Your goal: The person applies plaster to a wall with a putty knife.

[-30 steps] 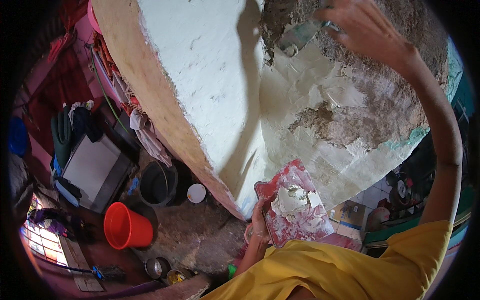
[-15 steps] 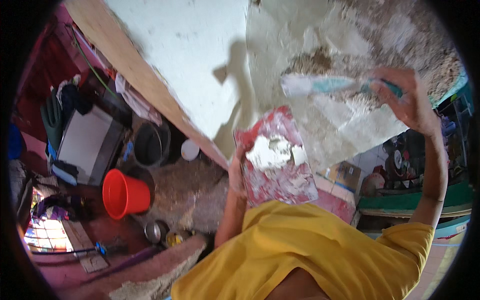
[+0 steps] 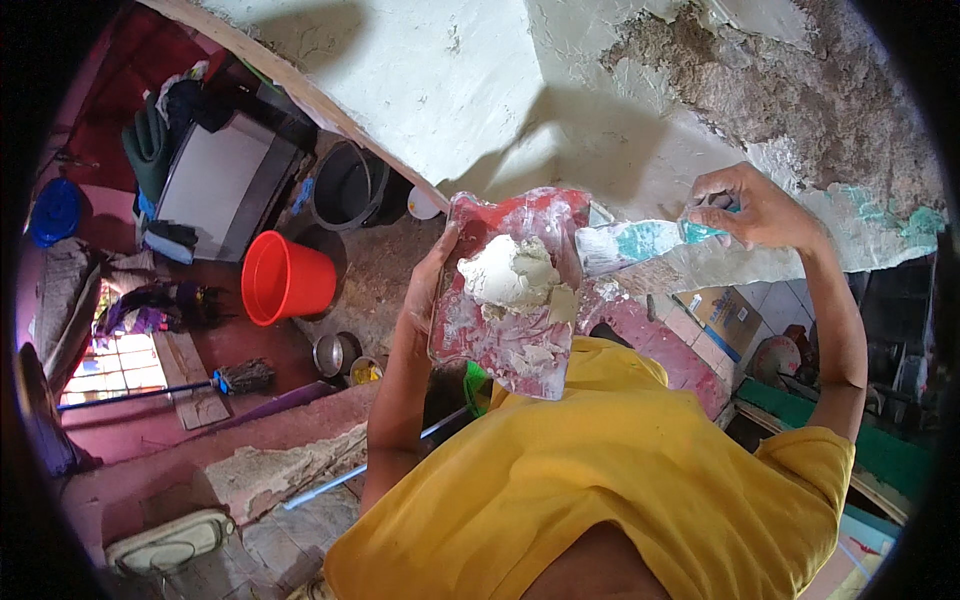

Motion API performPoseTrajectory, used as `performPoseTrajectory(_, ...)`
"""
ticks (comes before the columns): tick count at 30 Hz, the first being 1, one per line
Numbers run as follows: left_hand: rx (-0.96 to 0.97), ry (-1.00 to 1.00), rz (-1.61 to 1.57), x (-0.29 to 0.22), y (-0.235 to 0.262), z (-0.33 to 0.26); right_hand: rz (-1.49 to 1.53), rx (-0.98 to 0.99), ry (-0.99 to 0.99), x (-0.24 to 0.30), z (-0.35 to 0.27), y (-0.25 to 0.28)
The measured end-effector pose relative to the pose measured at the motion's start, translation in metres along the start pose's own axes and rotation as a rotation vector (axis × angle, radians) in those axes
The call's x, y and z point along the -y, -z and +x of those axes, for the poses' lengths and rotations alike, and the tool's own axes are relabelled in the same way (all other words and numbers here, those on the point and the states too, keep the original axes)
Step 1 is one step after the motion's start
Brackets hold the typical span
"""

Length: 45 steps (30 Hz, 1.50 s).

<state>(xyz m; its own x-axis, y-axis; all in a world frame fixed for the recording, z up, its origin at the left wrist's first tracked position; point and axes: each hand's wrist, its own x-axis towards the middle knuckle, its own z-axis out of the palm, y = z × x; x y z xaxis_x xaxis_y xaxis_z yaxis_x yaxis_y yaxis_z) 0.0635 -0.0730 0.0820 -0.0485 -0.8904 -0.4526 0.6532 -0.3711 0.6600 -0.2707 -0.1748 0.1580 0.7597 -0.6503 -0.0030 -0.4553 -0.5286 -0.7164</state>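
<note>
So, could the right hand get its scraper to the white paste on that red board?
Probably yes: the right hand holds the scraper with its blade close beside the red board, and nothing visible stands between it and the white paste.

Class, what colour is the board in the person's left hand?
Red, smeared and heaped with whitish paste; the head view shows the board best.

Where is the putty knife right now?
Head view, right of centre: the putty knife is in the right hand, its blade beside the right edge of the red board in the left hand.
</note>
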Motion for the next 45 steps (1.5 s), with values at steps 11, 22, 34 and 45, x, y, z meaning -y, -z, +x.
performPoseTrajectory(11,0.172,0.127,-0.287,0.020,0.014,0.003,0.234,0.297,-0.028,-0.037,0.023,-0.037)
performPoseTrajectory(22,-0.048,0.048,-0.135,0.037,0.028,-0.004,0.287,0.390,-0.068,-0.031,0.025,-0.090)
performPoseTrajectory(34,-0.089,-0.416,0.006,0.039,-0.021,-0.010,0.027,-0.271,-0.048,0.053,-0.008,0.014)
performPoseTrajectory(45,0.679,-0.355,-0.439,-0.017,-0.106,0.031,-0.797,-0.604,-0.127,0.158,0.050,0.081)
